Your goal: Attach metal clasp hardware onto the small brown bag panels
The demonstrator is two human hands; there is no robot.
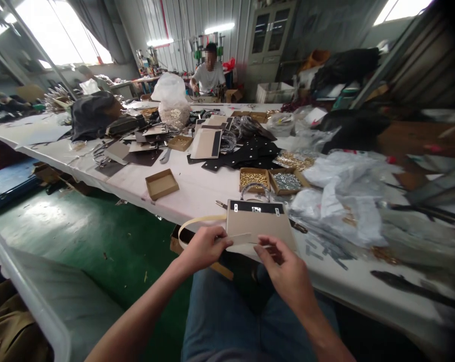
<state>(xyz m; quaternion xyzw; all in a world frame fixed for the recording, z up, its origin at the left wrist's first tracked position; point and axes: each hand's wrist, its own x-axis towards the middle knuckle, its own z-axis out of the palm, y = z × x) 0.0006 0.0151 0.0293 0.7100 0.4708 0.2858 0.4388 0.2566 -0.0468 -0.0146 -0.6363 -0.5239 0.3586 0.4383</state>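
Note:
A beige flat handbag with a dark top band, metal fittings and a clear, ring-like handle lies at the table's front edge. My left hand is closed on a thin beige strap, whose end sticks out towards the right over the bag's lower part. A pale loop of strap curves out on the left, beside my left wrist. My right hand is just right of the strap's end, thumb and forefinger close together; what they pinch, if anything, is too small to make out.
Boxes of gold hardware and silver hardware stand behind the bag. A cardboard tray sits left, black strips and bag pieces farther back. Plastic bags crowd the right. A grey bin is lower left; a person sits opposite.

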